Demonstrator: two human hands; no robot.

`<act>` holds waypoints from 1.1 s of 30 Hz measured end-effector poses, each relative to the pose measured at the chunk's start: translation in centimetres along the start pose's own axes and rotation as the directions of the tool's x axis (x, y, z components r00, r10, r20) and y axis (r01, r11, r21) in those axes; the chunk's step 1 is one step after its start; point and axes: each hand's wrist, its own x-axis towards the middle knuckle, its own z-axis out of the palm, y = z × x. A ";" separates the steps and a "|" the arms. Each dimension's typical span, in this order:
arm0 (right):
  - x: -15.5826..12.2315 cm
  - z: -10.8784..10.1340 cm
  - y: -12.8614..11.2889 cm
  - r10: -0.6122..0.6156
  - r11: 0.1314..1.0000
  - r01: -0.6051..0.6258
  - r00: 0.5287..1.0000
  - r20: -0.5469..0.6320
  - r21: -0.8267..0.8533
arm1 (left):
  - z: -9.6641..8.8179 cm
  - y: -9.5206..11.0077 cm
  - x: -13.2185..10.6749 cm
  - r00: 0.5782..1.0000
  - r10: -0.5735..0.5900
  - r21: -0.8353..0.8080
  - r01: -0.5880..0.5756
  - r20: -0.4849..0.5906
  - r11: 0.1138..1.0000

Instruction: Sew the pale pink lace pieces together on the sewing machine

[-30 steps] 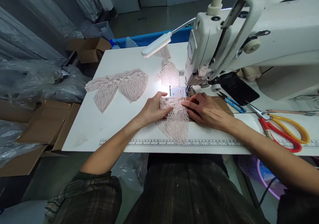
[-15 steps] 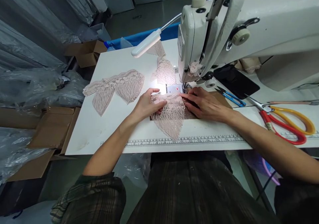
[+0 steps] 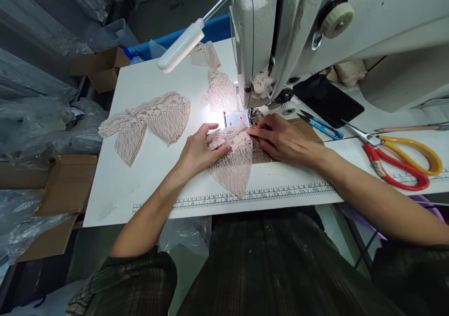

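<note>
A pale pink lace piece (image 3: 234, 166) lies in front of the metal needle plate (image 3: 235, 118) of a white sewing machine (image 3: 257, 40), its pointed end hanging toward the table's near edge. My left hand (image 3: 201, 153) grips its left side, the thumb on top and the other fingers partly hidden under the lace. At the upper right edge of the lace, my right hand (image 3: 280, 140) has its fingertips pressed down close to the presser foot (image 3: 251, 115). Whether those fingertips pinch the edge is hard to see.
Joined lace pieces (image 3: 149, 124) lie to the left, and more lace (image 3: 220, 89) sits behind the needle. At the right are a black phone (image 3: 328, 100), blue thread snips (image 3: 326, 128) and red-and-yellow scissors (image 3: 396, 159). A lamp (image 3: 182, 47) hangs over the table; a printed ruler (image 3: 280, 195) runs along the front.
My view has shifted closer and to the right. Both hands keep nearly the same hold, and the lace's top edge lies slightly more tilted beside the presser foot.
</note>
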 end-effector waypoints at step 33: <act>0.3 0.8 -2.2 -0.067 0.925 0.041 0.996 -0.056 -0.378 | 0.1 -0.2 0.2 1.000 -0.010 -0.021 0.010 -0.001 1.000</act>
